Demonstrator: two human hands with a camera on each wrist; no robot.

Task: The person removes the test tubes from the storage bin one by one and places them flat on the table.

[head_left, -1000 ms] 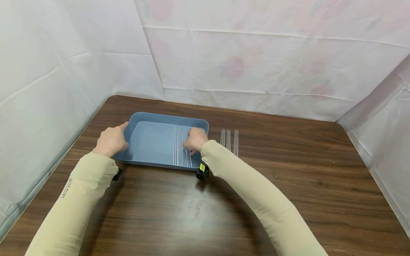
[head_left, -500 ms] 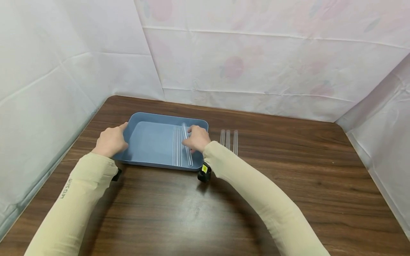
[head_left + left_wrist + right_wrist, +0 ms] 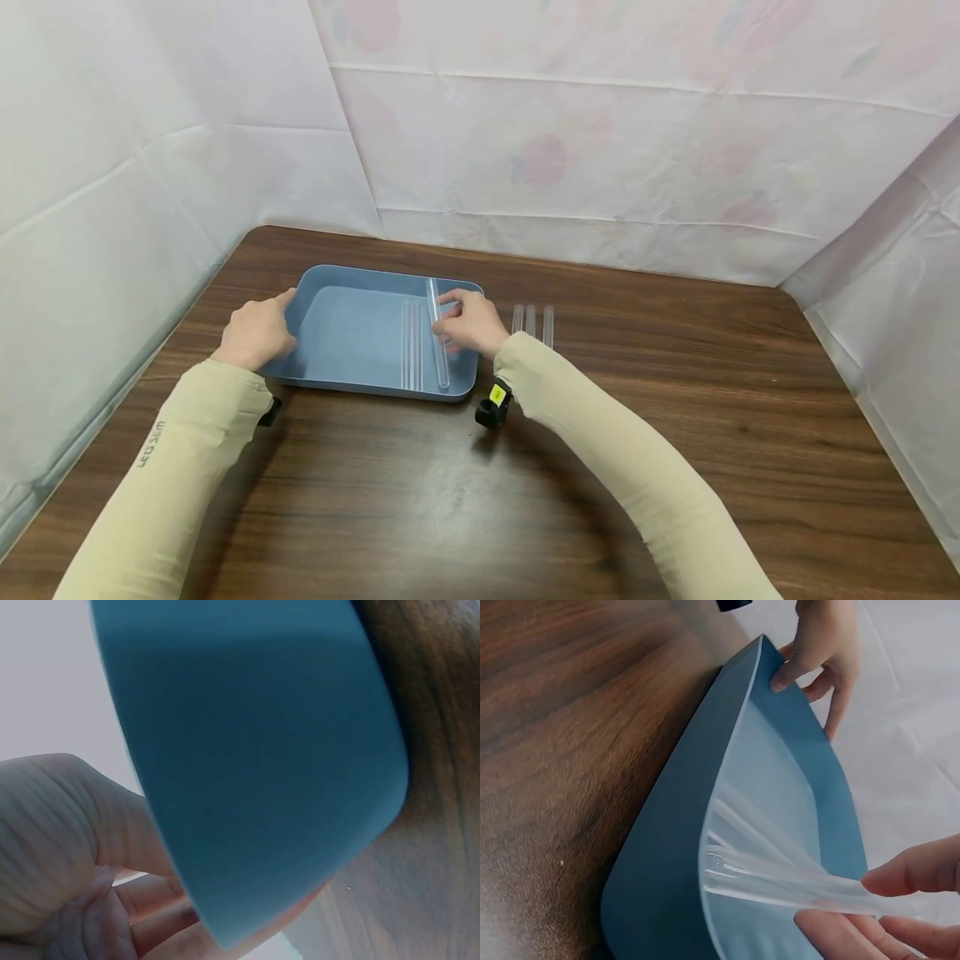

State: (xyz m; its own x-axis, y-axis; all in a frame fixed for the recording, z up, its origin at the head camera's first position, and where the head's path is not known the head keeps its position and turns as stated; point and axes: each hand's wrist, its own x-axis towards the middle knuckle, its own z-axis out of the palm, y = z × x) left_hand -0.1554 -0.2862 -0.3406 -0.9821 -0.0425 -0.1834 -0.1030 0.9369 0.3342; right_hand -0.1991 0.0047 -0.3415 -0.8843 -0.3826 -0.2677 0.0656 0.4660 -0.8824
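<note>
Pinching one clear tube in the head view, my right hand has raised its far end higher against the blue tray's far wall than half a second ago; my left hand stays on the left end. Left wrist view: left fingers partly hidden by the wall. Right wrist view: left thumb and fingers pinch that wall; the tube slants, lower end inside the tray.

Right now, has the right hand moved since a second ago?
Yes: in the head view, the right hand has shifted rightward against the blue tray, which has stayed put on the table.
</note>
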